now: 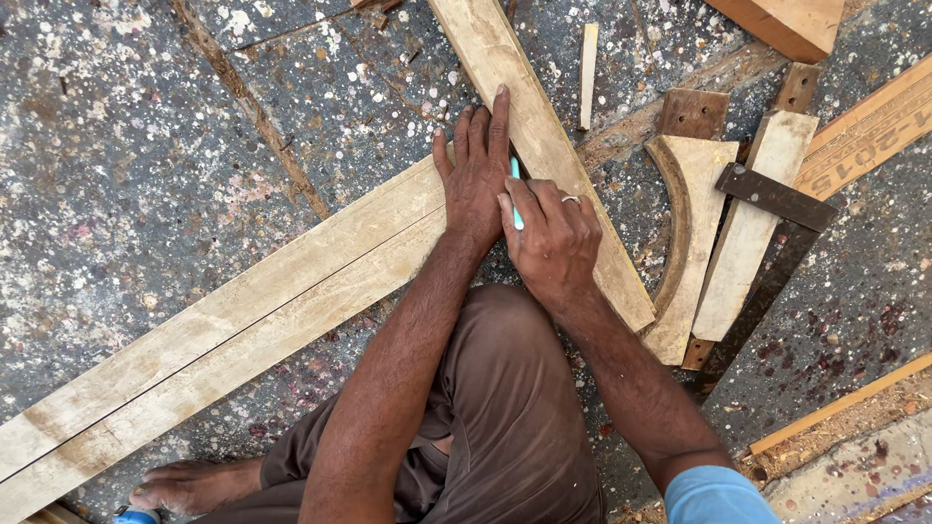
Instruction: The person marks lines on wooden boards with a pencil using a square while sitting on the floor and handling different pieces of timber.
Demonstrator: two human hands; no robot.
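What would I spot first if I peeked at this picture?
Two bare hands meet in the middle: the left hand presses flat on a pale wooden plank crossing long paired boards, while the right hand grips a light blue pen. To the right lie a curved wooden piece and a metal-bladed try square on the speckled floor.

Two planks (223, 340) lie side by side on the floor (116, 175), a board (544, 146) crossing their right end; a square (767, 243) lies right of it.

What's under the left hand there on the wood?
The left hand lies flat where the diagonal plank meets two long boards. The right hand holds a light blue pen beside it. The joint itself is covered.
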